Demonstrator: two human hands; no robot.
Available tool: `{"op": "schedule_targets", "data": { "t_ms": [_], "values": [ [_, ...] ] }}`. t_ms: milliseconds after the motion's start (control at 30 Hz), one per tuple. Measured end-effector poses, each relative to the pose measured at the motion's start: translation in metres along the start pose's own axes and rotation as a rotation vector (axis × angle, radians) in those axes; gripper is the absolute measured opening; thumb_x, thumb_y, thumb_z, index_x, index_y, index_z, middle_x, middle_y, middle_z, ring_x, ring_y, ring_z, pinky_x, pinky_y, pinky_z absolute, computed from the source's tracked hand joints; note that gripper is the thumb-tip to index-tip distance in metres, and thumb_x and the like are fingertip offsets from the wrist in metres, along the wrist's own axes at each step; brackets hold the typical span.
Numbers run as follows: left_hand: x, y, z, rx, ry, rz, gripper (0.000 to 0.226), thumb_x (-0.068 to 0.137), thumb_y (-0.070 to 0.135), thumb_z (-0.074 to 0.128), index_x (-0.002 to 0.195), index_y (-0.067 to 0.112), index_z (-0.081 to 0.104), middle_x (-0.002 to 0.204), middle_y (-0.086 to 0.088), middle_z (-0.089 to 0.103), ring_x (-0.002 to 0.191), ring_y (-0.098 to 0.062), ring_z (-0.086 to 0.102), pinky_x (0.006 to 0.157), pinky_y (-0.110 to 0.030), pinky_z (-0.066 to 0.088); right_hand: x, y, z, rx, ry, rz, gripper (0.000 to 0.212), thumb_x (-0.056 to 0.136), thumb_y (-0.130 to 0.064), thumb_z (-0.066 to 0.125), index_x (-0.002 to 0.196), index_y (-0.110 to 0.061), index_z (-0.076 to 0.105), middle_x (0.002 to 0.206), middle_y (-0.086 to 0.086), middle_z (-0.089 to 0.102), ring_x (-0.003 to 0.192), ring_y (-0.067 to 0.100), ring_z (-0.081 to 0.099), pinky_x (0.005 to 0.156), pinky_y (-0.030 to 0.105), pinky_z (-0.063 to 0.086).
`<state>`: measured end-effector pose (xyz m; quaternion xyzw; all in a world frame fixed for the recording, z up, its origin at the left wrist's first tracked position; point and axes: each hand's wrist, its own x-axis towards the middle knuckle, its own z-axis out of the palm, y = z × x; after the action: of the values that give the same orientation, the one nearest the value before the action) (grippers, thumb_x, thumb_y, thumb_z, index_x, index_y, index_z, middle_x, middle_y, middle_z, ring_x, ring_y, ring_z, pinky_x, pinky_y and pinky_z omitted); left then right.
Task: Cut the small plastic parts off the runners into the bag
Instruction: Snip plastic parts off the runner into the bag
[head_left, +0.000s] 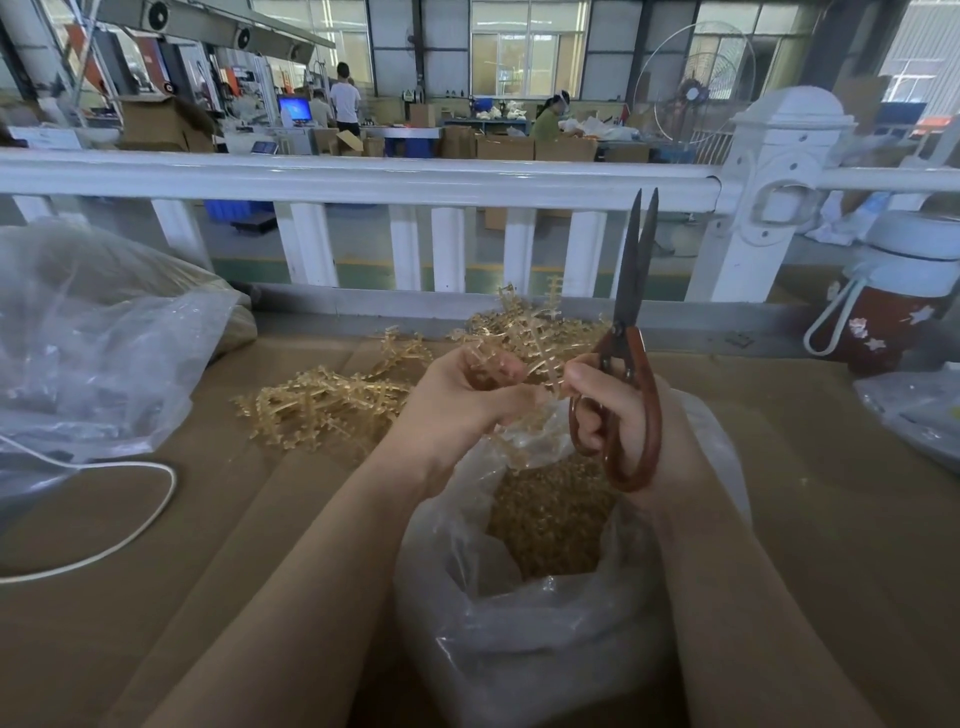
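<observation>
Bag: clear plastic bag stands open nearest, between the two forearms, on the brown cardboard tabletop; amber cut parts fill its inside.
Right hand: right hand is above the bag's far right rim, fingers curled through the red-brown loops of the scissors; the dark blades point up and stand slightly apart at the tips.
Left hand: left hand is just left of the right one, fingers curled round an amber runner held over the bag mouth.
Runner pile: loose runners lie on the cardboard beyond the hands, spreading left and far.
Left side: crumpled clear bag, white cord looping near it.
Far right: white-lidded bottle.
Far edge: white railing.
</observation>
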<state>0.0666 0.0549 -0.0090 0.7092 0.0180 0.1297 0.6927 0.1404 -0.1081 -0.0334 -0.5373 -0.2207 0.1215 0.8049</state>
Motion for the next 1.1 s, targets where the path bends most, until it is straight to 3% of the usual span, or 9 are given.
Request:
{"op": "schedule_targets", "data": {
  "t_ms": [100,233,333,467,567,700,933,1100],
  "values": [
    [-0.0009,-0.0003,0.0007,-0.042,0.011,0.006,0.029,0.062,0.021,0.089,0.084,0.016,0.072,0.067,0.006,0.067,0.058,-0.005,0.058,0.054,-0.015,0.046,-0.0006,0.0007,-0.0001,-0.038,-0.008,-0.009,0.015,0.078,-0.021,0.079,0.089,-0.013,0.072,0.059,-0.001,0.054,0.047,0.009,0.048,0.042,0.020,0.039],
    [-0.0022,-0.0011,0.0006,-0.059,-0.065,0.020,0.019,0.063,0.028,0.086,0.077,0.019,0.078,0.058,0.008,0.063,0.052,-0.004,0.053,0.052,-0.014,0.043,-0.0014,0.0004,0.0018,-0.086,-0.023,-0.020,0.011,0.074,-0.015,0.080,0.083,-0.021,0.076,0.055,-0.002,0.053,0.045,0.010,0.045,0.042,0.020,0.039],
    [-0.0037,-0.0018,0.0028,-0.058,-0.081,-0.004,0.020,0.062,0.028,0.087,0.079,0.018,0.081,0.064,0.003,0.069,0.054,-0.003,0.056,0.052,-0.014,0.044,-0.0012,-0.0006,0.0050,-0.084,-0.003,0.005,0.012,0.071,-0.014,0.081,0.077,-0.024,0.077,0.054,-0.001,0.053,0.043,0.010,0.044,0.041,0.020,0.039],
    [-0.0030,-0.0003,0.0033,-0.074,0.005,-0.022,0.018,0.062,0.030,0.085,0.075,0.018,0.081,0.071,-0.006,0.070,0.056,-0.007,0.055,0.053,-0.017,0.043,-0.0024,-0.0020,0.0049,-0.082,-0.014,-0.036,0.016,0.073,-0.018,0.086,0.083,-0.018,0.074,0.055,-0.002,0.053,0.045,0.011,0.044,0.042,0.020,0.038],
    [-0.0026,-0.0006,0.0036,-0.141,0.044,-0.041,0.008,0.070,0.023,0.083,0.073,0.015,0.079,0.070,-0.007,0.072,0.060,-0.012,0.060,0.056,-0.019,0.048,-0.0031,-0.0038,0.0050,-0.142,-0.058,-0.007,0.019,0.065,-0.031,0.089,0.078,-0.026,0.075,0.058,-0.005,0.057,0.047,0.010,0.045,0.043,0.020,0.039],
    [-0.0039,-0.0018,0.0050,-0.160,0.084,-0.083,0.007,0.077,0.016,0.081,0.072,0.014,0.078,0.069,-0.006,0.072,0.061,-0.013,0.064,0.056,-0.020,0.050,-0.0024,-0.0023,0.0056,-0.192,-0.036,0.039,0.018,0.062,-0.028,0.088,0.074,-0.030,0.076,0.058,-0.005,0.057,0.047,0.011,0.044,0.044,0.022,0.037],
    [-0.0061,-0.0055,0.0084,-0.332,0.049,-0.162,0.020,0.065,0.027,0.083,0.076,0.011,0.077,0.073,-0.006,0.069,0.063,-0.013,0.062,0.057,-0.021,0.049,-0.0023,-0.0023,0.0055,-0.199,-0.044,0.015,0.024,0.061,-0.021,0.086,0.080,-0.022,0.072,0.064,-0.006,0.059,0.048,0.013,0.043,0.045,0.022,0.038],
    [-0.0060,-0.0065,0.0070,-0.279,0.030,-0.144,0.017,0.064,0.023,0.084,0.073,0.011,0.077,0.069,-0.007,0.069,0.064,-0.013,0.064,0.057,-0.021,0.050,-0.0022,-0.0034,0.0063,-0.202,-0.041,-0.016,0.028,0.062,-0.015,0.084,0.085,-0.013,0.068,0.062,-0.012,0.062,0.048,0.002,0.053,0.047,0.015,0.044]
  ]
}}
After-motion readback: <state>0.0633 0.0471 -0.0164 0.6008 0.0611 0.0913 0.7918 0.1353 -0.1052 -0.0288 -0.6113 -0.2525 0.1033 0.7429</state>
